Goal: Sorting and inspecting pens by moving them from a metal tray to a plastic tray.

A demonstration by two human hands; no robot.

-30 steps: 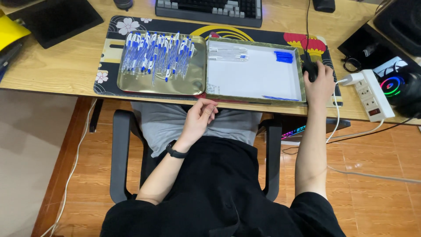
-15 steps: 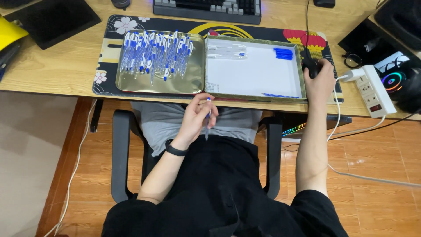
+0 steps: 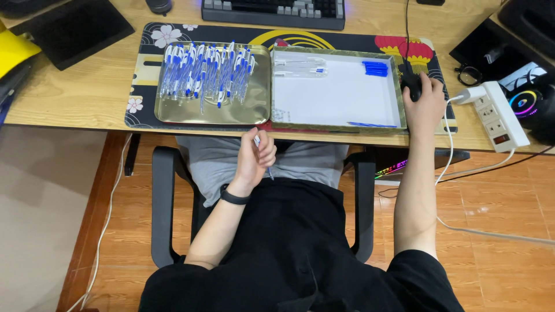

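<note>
My left hand [image 3: 254,157] hangs below the desk edge over my lap, closed around a blue and clear pen [image 3: 261,153]. A black band sits on that wrist. My right hand [image 3: 423,103] rests on a black mouse [image 3: 411,84] at the right end of the patterned desk mat [image 3: 144,63]. A gold tray [image 3: 173,112] on the mat holds several blue and white pens [image 3: 205,72]. Beside it a white-lined tray [image 3: 335,101] holds clear pen barrels [image 3: 300,66], blue caps [image 3: 376,68] and thin blue refills [image 3: 364,123].
A keyboard [image 3: 272,8] lies behind the trays. A white power strip [image 3: 500,115] with a trailing cable, glasses [image 3: 469,74] and a lit round device [image 3: 527,104] sit at the right. A dark tablet [image 3: 69,26] and a yellow item [image 3: 14,52] lie at the left. Chair armrests flank me.
My left hand has turned and drawn slightly down toward my lap with the pen in it. My right hand stays on the mouse.
</note>
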